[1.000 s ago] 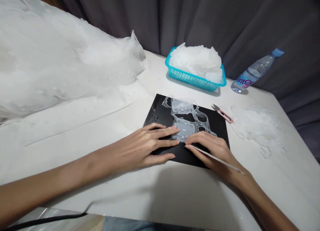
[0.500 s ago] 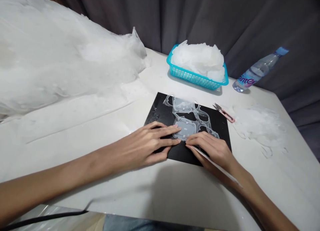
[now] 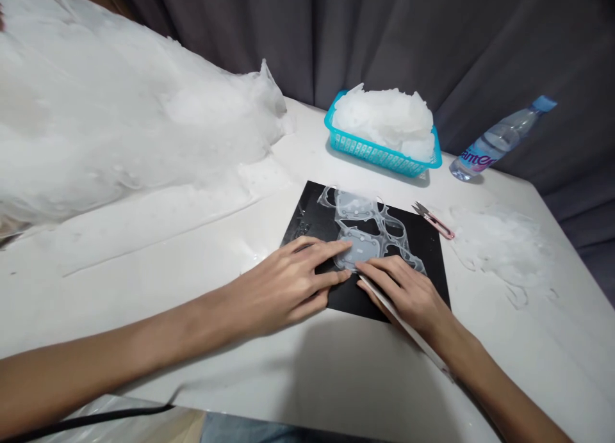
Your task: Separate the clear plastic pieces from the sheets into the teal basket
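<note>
A translucent moulded sheet [image 3: 360,249] with rounded panels and thin webbing lies on a black mat [image 3: 343,297]. My left hand [image 3: 307,276] rests flat with fingers spread, its fingertips pressing the left edge of the lower panel. My right hand [image 3: 408,289] is closed around a thin, pale, flat strip [image 3: 406,328], which runs from the fingertips back under the wrist. The strip's front end is at the near edge of the lower panel. Whether it is a blade or a plain stick cannot be made out.
A turquoise basket [image 3: 384,158] heaped with white translucent pieces stands at the back. To its right is a water bottle [image 3: 502,139]. Pink thread snips [image 3: 435,222] lie beside the mat, near a pile of clear scraps [image 3: 509,248]. A large white plastic bag [image 3: 120,116] fills the left side.
The strip in my right hand has swung slightly, its rear end lower and further left. My left hand stays pressed on the sheet. The whole view has shifted a little.
</note>
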`<state>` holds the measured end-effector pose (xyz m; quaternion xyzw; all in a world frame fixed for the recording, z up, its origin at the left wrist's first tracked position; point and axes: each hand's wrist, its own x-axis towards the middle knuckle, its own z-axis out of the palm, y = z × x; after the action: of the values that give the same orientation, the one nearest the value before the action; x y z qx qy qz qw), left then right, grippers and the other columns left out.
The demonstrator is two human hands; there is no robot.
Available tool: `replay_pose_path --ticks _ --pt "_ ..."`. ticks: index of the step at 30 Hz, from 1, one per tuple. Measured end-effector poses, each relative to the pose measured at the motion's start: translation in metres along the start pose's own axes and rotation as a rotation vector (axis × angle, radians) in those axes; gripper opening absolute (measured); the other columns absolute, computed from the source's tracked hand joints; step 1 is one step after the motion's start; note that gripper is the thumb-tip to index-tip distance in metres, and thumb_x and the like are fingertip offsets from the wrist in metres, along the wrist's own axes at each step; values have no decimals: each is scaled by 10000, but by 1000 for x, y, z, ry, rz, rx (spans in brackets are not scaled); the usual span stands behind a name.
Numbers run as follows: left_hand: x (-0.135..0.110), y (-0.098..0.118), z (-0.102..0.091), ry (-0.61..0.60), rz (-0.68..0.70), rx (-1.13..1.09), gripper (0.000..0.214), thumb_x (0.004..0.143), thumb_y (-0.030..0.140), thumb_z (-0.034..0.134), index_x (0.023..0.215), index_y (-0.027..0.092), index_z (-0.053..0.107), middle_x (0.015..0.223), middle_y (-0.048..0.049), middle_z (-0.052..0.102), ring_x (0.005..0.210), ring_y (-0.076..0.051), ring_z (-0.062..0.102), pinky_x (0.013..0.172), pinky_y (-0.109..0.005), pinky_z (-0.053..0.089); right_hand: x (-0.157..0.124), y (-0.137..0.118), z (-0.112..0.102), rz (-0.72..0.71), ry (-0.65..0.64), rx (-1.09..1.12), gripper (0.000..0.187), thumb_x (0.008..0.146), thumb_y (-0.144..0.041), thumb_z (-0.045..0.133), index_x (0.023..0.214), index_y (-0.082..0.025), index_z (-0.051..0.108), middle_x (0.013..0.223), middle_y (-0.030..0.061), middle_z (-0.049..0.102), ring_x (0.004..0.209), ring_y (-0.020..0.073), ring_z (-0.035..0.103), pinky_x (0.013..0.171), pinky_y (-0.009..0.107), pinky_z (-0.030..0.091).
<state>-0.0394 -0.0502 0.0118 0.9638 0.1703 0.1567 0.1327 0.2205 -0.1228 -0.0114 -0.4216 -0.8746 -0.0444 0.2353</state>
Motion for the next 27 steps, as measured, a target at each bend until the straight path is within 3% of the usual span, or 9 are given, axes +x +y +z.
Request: replay_pose_path --ticks 3,6,8,10,13,17,24,27 --pt "0 8 2 76 -139 -100 302 1068 234 447 1182 171 719 1226 -142 694 1044 -256 681 909 -387 524 4 -3 2 -4 8 -44 303 1019 -134 615 1321 -113 626 1075 146 734 953 244 689 845 360 573" --pt "6 17 2 5 -407 -376 335 1076 381 476 985 174 724 834 -34 685 691 -163 624 650 -284 474 10 -9 3 18 77 -45 308 1003 -113 634 1310 -96 631 1065 146 734 943 241 683 851 355 573" --pt "12 21 1 -59 -582 -571 396 1065 491 497 969 195 742 741 5 678 623 -144 592 589 -262 426 13 -14 3 56 140 -51 300 996 -106 642 1296 -95 640 1049 138 738 932 236 682 849 349 573" --pt "17 23 2 -42 -693 -738 416 1038 555 536 996 211 765 779 8 716 665 -144 620 610 -251 431 17 -19 2 93 177 -71 291 1001 -105 631 1292 -92 645 1032 132 740 922 230 685 845 343 574" --pt "22 20 6 76 -739 -967 397 1001 558 611 995 197 775 869 -11 750 701 -134 632 628 -234 442 21 -25 2 99 194 -115 277 1012 -110 614 1286 -99 652 1033 123 749 924 227 693 848 338 573" --pt "24 16 8 133 -787 -1138 366 977 516 664 965 170 782 701 -2 687 569 -101 529 488 -205 335 24 -31 3 85 213 -135 204 1017 -151 633 1211 -105 677 994 108 755 890 213 692 831 322 562" --pt "20 16 7 171 -705 -1197 278 977 424 685 931 161 763 857 -49 749 789 -154 666 538 -181 405 21 -34 11 131 209 -106 204 1018 -149 627 1206 -74 656 1039 139 735 936 224 680 857 328 561" --pt "20 15 7 142 -708 -1176 258 972 395 690 897 155 749 847 -40 750 705 -125 625 552 -185 421 20 -34 12 150 217 -27 210 1034 -145 583 1226 -82 641 1071 151 726 997 232 679 891 339 565"
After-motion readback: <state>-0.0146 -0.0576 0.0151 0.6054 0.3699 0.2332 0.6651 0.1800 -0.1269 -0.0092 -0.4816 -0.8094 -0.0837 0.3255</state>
